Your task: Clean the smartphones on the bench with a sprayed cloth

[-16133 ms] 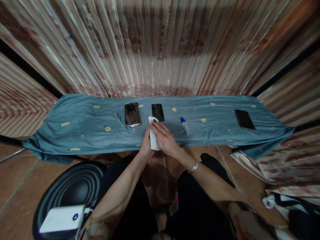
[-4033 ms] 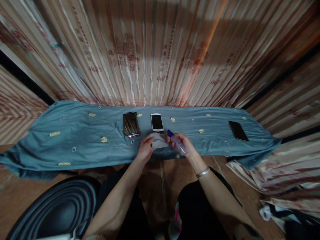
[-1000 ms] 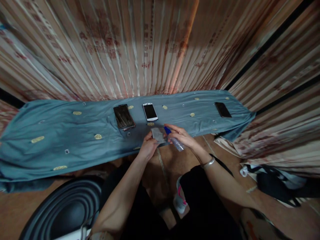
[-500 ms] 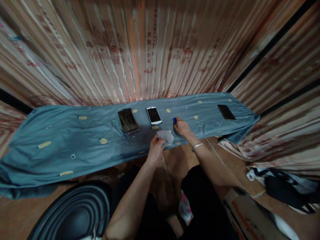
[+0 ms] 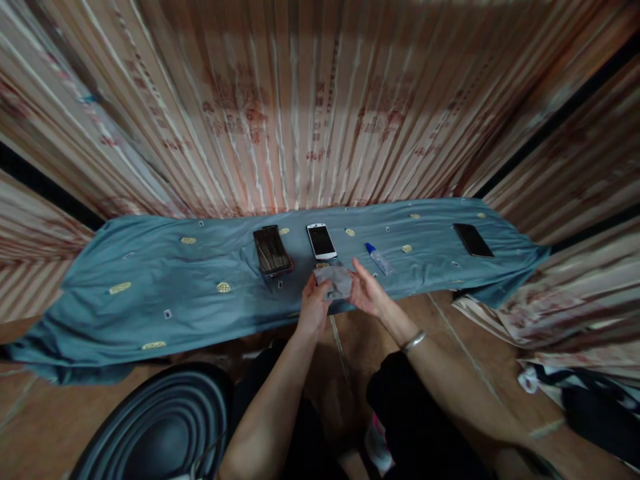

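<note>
A thin greyish-white cloth point(image 5: 336, 281) is pinched in my left hand point(image 5: 315, 303), over the front edge of the covered table. My right hand point(image 5: 366, 288) is at the cloth's right edge, thumb raised and apart from the fingers. Just beyond the hands lies a white phone point(image 5: 321, 242) with a dark screen. To its left are stacked dark phones point(image 5: 271, 250). A clear bottle with a blue cap point(image 5: 380, 259) lies on its side beyond my right hand.
Blue patterned fabric point(image 5: 195, 267) covers the long table. A dark tablet or phone point(image 5: 473, 240) lies at its right end. Curtains point(image 5: 300, 100) hang behind. A round black ribbed object point(image 5: 160, 427) stands at the lower left, and a dark bag point(image 5: 600, 413) lies at the lower right.
My right hand has let go of the blue-capped bottle, now lying on the fabric, and has come back to the cloth's right edge. The view has shifted slightly.
</note>
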### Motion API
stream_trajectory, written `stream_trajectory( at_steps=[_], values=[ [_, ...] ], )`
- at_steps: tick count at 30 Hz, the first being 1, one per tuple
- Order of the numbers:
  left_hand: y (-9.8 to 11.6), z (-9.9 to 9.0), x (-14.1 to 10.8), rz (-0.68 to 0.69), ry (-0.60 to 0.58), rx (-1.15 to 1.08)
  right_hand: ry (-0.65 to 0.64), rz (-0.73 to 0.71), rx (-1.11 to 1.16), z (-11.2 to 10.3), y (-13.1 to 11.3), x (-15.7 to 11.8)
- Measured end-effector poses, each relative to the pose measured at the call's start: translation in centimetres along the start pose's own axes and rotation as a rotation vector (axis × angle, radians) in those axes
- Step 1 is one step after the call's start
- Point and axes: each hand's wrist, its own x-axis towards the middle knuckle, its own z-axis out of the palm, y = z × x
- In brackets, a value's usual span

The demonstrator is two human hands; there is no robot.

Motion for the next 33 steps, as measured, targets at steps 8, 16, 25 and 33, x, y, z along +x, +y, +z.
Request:
stream_trajectory(
  at_steps=[8, 16, 25, 33],
  values=[
    [-0.4, -0.8, 1.2, 0.085, 0.053, 0.067, 0.075, -0.016, 0.26, 1.9, 2.5, 1.3],
    [0.7, -4.9, 3.3, 0.47, 0.314, 0.595, 0.148, -0.007, 0.207, 1.4, 2.8, 3.8],
    [4.6, -6.9, 6.9, 0.523, 0.601, 1.002, 0.029, 0.013, 0.124, 0.6, 2.8, 4.2],
    [4.4, -7.0, 9.3, 0.395, 0.654, 1.227, -0.023, 0.001, 0.133, -0.4, 1.9, 2.8]
  ],
)
